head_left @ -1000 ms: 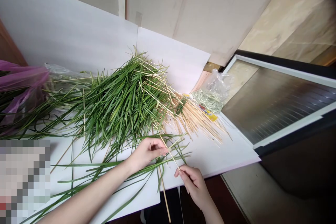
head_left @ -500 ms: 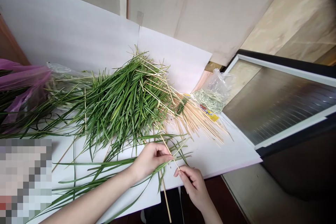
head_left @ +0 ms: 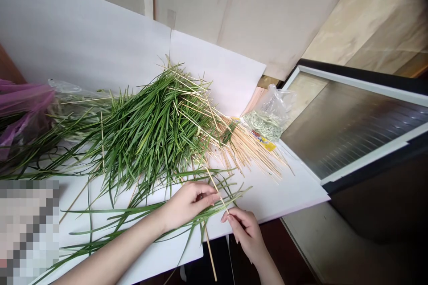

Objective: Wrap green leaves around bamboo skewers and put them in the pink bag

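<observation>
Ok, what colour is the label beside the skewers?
The label is yellow, clearest in the head view.

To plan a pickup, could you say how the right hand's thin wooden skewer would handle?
It probably feels light and stiff, since the right hand pinches the thin pale wooden skewer with fingertips alone. Being slender, it may snap if bent.

From where I'm watching, a white foam board (head_left: 294, 187) carries a heap of long green grass blades (head_left: 157, 129); right of the heap lie a fan of thin bamboo skewers (head_left: 250, 153) and a yellow packet (head_left: 264, 141), left of it purple plastic wrap (head_left: 23, 107)
</observation>
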`<action>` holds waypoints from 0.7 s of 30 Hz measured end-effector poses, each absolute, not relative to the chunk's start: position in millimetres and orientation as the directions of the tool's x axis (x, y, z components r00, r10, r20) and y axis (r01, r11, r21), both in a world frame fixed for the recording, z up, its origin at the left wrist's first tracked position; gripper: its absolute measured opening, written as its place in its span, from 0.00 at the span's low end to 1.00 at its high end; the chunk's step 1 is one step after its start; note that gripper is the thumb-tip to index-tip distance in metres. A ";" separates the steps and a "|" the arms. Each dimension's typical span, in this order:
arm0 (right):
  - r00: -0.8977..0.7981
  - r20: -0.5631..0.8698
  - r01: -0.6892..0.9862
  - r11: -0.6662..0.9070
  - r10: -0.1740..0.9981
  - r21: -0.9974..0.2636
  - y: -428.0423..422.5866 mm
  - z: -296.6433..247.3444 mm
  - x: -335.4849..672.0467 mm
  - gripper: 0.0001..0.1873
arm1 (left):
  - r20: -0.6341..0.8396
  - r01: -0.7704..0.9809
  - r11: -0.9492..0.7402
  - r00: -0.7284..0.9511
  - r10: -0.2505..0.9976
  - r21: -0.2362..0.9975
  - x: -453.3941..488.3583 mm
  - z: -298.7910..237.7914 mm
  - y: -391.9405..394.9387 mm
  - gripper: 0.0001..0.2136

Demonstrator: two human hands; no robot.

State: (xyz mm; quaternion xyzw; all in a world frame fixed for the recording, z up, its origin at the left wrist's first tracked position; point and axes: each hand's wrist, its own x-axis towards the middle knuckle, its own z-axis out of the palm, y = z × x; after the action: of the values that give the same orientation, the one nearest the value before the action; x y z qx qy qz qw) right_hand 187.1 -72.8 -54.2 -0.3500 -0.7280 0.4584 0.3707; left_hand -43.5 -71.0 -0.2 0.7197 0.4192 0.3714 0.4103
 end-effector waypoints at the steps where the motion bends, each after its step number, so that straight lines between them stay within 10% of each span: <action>1: -0.469 0.206 0.149 0.307 0.859 -0.940 -72.7 -54.2 189.4 0.22 | 0.237 0.353 -0.369 0.365 0.900 0.860 -45.5 0.2 -70.4 0.17; 11: -0.506 0.211 0.092 0.295 0.836 -0.951 -70.9 -50.7 194.0 0.23 | 0.290 0.704 -0.615 0.542 0.788 0.354 -33.9 -21.4 -68.5 0.07; 21: -0.527 0.218 0.062 0.294 0.821 -0.954 -68.5 -54.2 196.1 0.19 | 0.188 0.261 -0.226 0.163 0.968 0.939 -50.4 -19.1 -56.0 0.10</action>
State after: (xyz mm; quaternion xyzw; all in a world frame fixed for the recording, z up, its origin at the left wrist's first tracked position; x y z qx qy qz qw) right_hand 196.1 -68.5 -54.2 -0.3102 -0.7118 0.5069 0.3743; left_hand -50.4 -56.0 -19.1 0.6478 0.4744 0.4399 0.4022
